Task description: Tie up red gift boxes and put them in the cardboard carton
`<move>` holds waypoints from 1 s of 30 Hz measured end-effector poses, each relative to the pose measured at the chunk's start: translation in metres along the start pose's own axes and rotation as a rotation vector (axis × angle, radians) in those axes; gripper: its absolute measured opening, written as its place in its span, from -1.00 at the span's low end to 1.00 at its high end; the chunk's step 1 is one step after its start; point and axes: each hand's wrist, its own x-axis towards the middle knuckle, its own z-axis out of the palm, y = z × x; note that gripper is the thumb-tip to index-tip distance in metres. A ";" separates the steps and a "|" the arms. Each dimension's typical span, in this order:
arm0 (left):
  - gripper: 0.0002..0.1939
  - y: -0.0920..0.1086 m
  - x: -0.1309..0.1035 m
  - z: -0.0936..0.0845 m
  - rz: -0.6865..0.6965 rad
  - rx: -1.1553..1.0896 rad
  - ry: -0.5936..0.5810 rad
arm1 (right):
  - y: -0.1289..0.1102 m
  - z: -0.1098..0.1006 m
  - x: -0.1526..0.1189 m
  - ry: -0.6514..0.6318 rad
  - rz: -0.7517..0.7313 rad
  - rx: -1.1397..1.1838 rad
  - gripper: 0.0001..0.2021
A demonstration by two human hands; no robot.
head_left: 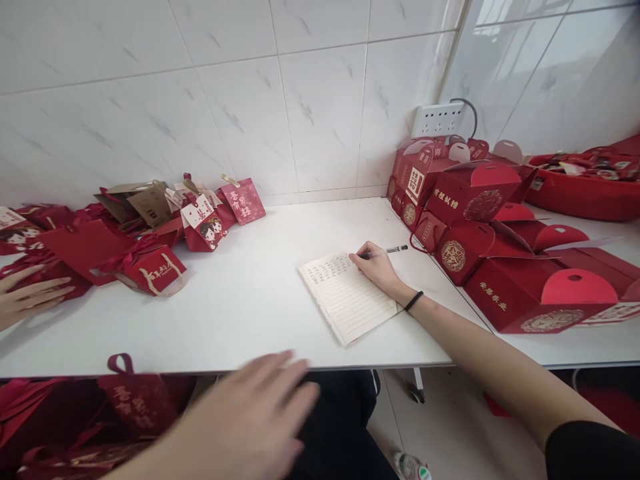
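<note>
My right hand (pixel 377 266) is closed round a pen (pixel 397 249) with a clear barrel and black end, and rests on an open notebook (pixel 357 307). Rows of small handwriting fill the upper lines of the lined page; the lower lines are blank. The pen's tip is hidden behind my fingers. Nearer to me, my left hand (pixel 250 413) hangs in front of the table's edge, smeared by motion. Its fingers are stretched out and apart, with nothing visible in them.
Red gift boxes (pixel 540 293) are stacked at the right, before a red basin (pixel 585 190) of small packets. Small red gift bags (pixel 155 270) crowd the table's left, where another person's hand (pixel 35 293) touches one. A power strip (pixel 437 120) is on the wall; a bottle (pixel 411 465) is below.
</note>
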 end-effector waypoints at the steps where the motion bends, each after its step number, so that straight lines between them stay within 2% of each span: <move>1: -0.53 0.003 0.022 0.023 0.105 0.079 -0.096 | 0.000 0.000 -0.001 -0.013 -0.006 0.001 -0.73; 3: -0.43 0.008 0.067 0.074 0.267 0.186 -0.171 | -0.001 0.000 -0.001 -0.043 -0.009 0.015 -0.71; 4: -0.37 0.009 0.088 0.099 0.286 0.241 -0.155 | -0.001 0.000 -0.001 -0.056 -0.001 0.028 -0.70; 6: -0.33 0.007 0.118 0.143 0.220 0.287 -0.092 | -0.002 0.000 -0.001 -0.077 0.028 0.053 -0.69; 8: -0.39 -0.001 0.133 0.173 0.174 0.266 -0.059 | -0.002 0.000 0.001 -0.087 0.057 0.059 -0.70; 10: -0.51 -0.012 0.134 0.193 0.181 0.233 0.001 | -0.003 0.001 0.002 -0.089 0.066 0.056 -0.70; 13: -0.61 -0.020 0.126 0.205 0.232 0.329 0.202 | -0.004 0.001 0.003 -0.070 0.050 0.009 -0.69; 17: -0.86 -0.014 0.125 0.201 0.341 0.863 0.455 | -0.007 0.001 0.002 -0.061 0.055 -0.060 -0.70; 20: -0.78 -0.016 0.135 0.196 0.450 1.149 0.671 | -0.009 0.000 0.001 -0.039 0.092 -0.086 -0.71; 23: -0.73 -0.024 0.140 0.202 0.531 1.208 0.730 | -0.009 -0.002 0.001 -0.046 0.109 -0.122 -0.72; 27: -0.72 -0.031 0.138 0.219 0.420 1.151 0.778 | -0.009 -0.002 0.001 -0.062 0.121 -0.143 -0.71; 30: -0.71 -0.032 0.136 0.221 0.425 1.136 0.762 | -0.010 -0.002 0.002 -0.060 0.118 -0.170 -0.70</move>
